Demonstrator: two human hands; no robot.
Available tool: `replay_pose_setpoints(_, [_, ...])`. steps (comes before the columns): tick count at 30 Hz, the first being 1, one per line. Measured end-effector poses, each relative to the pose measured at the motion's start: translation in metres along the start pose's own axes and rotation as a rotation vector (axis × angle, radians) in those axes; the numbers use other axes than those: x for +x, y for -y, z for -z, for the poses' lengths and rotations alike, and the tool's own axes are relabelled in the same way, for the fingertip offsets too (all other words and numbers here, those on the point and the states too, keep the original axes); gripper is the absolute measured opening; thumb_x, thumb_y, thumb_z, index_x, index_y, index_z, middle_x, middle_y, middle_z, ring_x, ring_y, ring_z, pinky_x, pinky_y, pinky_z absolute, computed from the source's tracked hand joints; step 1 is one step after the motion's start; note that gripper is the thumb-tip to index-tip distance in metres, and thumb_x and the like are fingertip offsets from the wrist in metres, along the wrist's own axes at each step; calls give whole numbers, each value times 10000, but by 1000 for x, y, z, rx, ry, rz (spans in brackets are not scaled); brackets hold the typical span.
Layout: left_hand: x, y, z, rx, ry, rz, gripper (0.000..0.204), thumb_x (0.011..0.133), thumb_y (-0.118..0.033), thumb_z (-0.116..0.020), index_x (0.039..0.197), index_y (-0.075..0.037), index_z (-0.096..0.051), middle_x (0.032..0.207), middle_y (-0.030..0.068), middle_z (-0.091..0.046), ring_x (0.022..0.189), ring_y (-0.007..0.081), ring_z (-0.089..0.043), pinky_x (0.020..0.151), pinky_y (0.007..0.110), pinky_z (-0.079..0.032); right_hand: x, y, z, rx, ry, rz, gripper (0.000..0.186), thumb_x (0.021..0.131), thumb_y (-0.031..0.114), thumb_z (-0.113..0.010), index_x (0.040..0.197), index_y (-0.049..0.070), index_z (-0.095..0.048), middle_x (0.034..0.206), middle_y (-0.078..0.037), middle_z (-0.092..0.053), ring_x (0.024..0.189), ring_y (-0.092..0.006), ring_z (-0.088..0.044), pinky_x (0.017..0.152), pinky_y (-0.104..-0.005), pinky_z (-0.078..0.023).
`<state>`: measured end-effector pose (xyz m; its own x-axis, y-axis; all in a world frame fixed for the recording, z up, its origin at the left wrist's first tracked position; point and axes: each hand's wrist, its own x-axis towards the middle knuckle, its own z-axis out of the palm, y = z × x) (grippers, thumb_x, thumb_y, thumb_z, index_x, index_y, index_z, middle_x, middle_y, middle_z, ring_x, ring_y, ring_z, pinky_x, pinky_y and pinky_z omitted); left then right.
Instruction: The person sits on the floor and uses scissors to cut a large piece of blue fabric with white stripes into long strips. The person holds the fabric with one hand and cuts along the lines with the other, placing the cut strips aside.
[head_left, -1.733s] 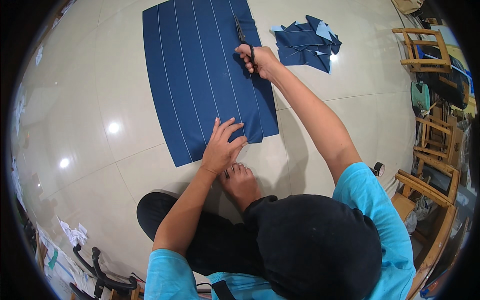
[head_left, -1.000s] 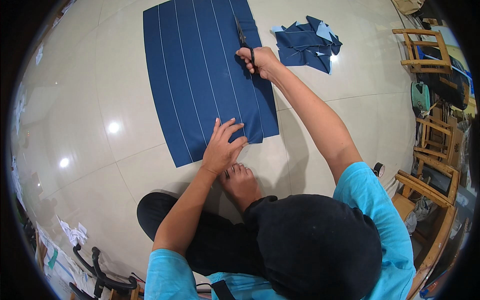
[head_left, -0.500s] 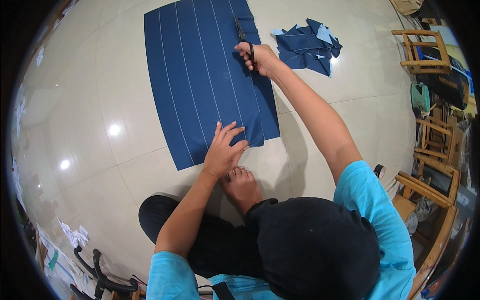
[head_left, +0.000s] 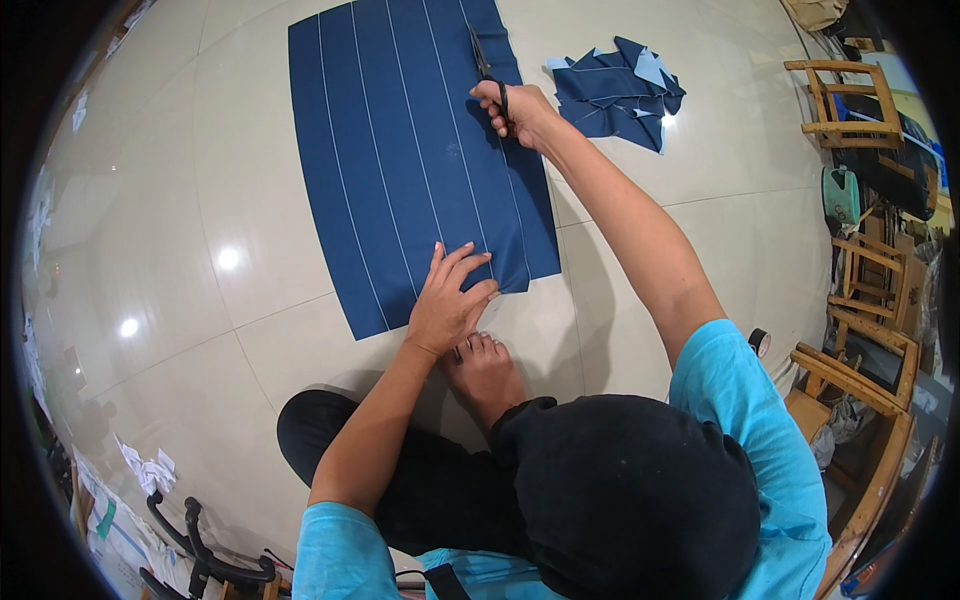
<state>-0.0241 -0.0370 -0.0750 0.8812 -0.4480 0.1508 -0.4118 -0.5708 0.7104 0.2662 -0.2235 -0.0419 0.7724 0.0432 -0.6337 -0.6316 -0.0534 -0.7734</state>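
A dark blue cloth (head_left: 390,170) with several pale lengthwise lines lies flat on the tiled floor. At its far right part, my right hand (head_left: 515,112) is closed around the black handles of a pair of scissors (head_left: 482,60), whose blades point away from me over the cloth. A cut runs down the right side, where a strip (head_left: 535,215) lies slightly apart at the near end. My left hand (head_left: 450,295) rests with fingers spread on the near edge of the cloth, pressing it flat beside my bare foot (head_left: 485,370).
A crumpled heap of blue cloth scraps (head_left: 615,95) lies right of the cloth. Wooden stools (head_left: 850,105) and a green bag (head_left: 840,195) line the right side. A tape roll (head_left: 760,343) sits near my right sleeve. Black chair parts (head_left: 205,545) stand at the lower left.
Almost nothing differs. My right hand and the scissors have shifted very slightly; my left hand stays in place on the cloth.
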Motion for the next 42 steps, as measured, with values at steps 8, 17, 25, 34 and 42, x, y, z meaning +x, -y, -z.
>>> replay_pose_setpoints(8, [-1,0,-1,0,0,8,176,954,-212,-818,1124,-200,-772,1489,70,-649,1530,369,-515,1345,702,-283,2,-1,-1,2,-1,1,276,881,248,-915,818,82,-705,728,9,-607,559,-88,-524,490,-264,-408])
replay_pose_setpoints(17, [-1,1,0,13,4,2,172,954,-208,-816,1120,-198,-776,1486,74,-650,1529,368,-514,1344,700,-290,7,-5,-1,-18,0,-1,241,905,213,-897,837,59,-725,747,8,-619,558,-79,-534,480,-252,-402])
replay_pose_setpoints(25, [-2,3,0,-11,-6,1,176,943,-181,-829,1107,-161,-766,1475,91,-660,1522,392,-521,1335,723,-276,4,-4,-4,-27,17,-7,284,902,252,-898,813,88,-684,735,14,-591,572,-95,-512,500,-273,-405])
replay_pose_setpoints(34, [0,1,-1,-20,-14,-7,169,938,-181,-828,1095,-157,-770,1464,94,-666,1514,398,-532,1326,732,-289,15,10,-6,9,4,-34,339,867,311,-924,814,93,-671,727,4,-565,573,-108,-490,514,-287,-402])
replay_pose_setpoints(42, [-1,1,-2,-22,-13,0,153,949,-197,-822,1092,-165,-777,1478,83,-658,1523,389,-521,1330,730,-283,23,9,-7,17,1,-13,306,875,282,-920,817,99,-682,737,9,-583,569,-98,-490,506,-278,-401])
